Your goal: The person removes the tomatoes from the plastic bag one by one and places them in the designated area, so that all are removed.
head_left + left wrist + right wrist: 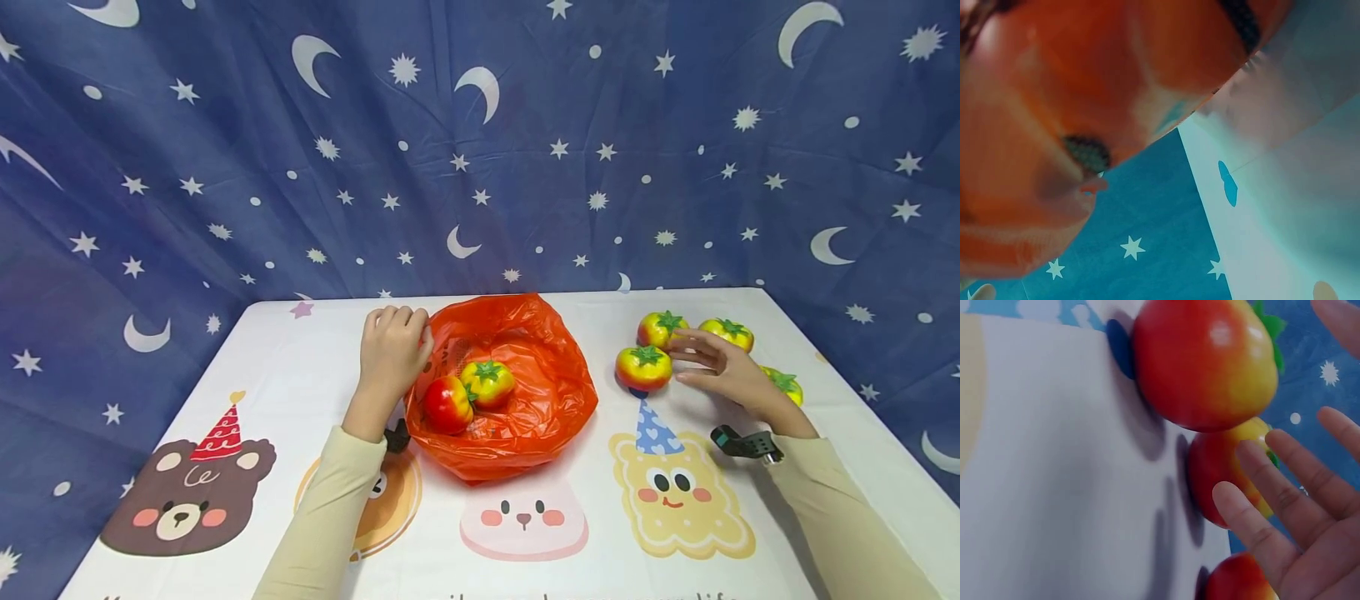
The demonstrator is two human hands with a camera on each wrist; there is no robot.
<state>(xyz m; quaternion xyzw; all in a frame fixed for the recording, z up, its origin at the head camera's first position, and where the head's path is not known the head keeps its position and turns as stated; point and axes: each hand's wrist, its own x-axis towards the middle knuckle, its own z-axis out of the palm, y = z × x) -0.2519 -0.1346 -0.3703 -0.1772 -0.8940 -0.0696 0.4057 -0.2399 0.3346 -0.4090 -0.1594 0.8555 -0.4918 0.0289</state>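
Observation:
An open red plastic bag sits mid-table with two red-and-yellow tomatoes inside, one tomato leaning beside another tomato. My left hand has curled fingers and grips the bag's left rim; the bag fills much of the left wrist view, blurred. On the right, my right hand reaches among several tomatoes, fingers spread and holding nothing. Its fingertips are close to the front tomato and the rear tomato; contact is unclear. In the right wrist view, the palm faces a tomato.
Behind my right hand lies another tomato, with one more tomato partly hidden by that hand. A white tablecloth with printed cartoon figures covers the table. A dark blue curtain with moons and stars stands behind it.

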